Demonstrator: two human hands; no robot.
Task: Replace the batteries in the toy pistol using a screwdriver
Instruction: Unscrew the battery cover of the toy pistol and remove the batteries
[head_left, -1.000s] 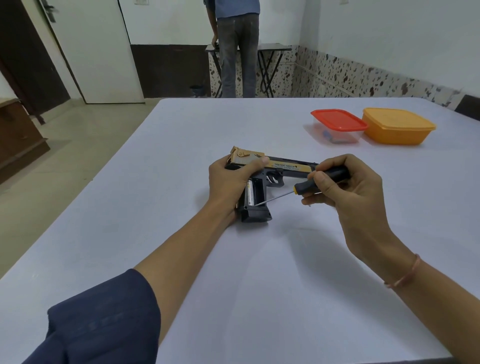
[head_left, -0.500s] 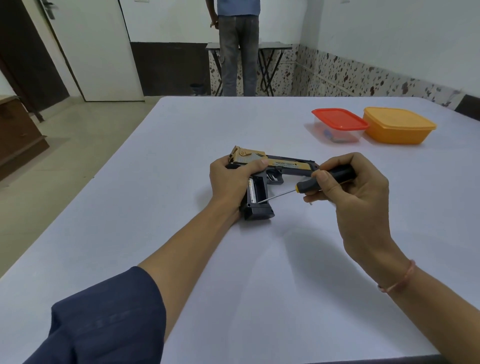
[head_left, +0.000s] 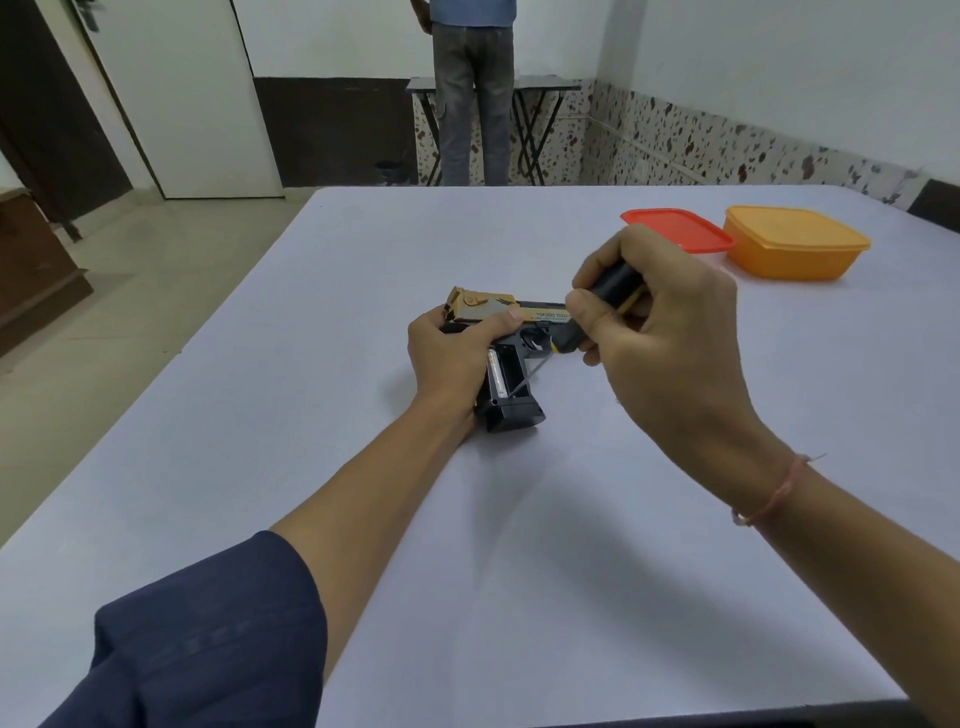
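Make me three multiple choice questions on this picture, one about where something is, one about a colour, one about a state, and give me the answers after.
1. Where does the tip of the screwdriver reach? A) the open grip of the toy pistol B) its muzzle C) its hammer
2. What colour is the lid of the smaller container beside the orange container? A) blue B) red C) green
3. What is the left hand doing? A) lying flat and open B) pointing C) gripping the pistol
Answers: 1 A, the shaft slants into the grip beside a battery. 2 B, its lid is plainly red. 3 C, its fingers curl round the pistol's rear while the right hand holds the screwdriver.
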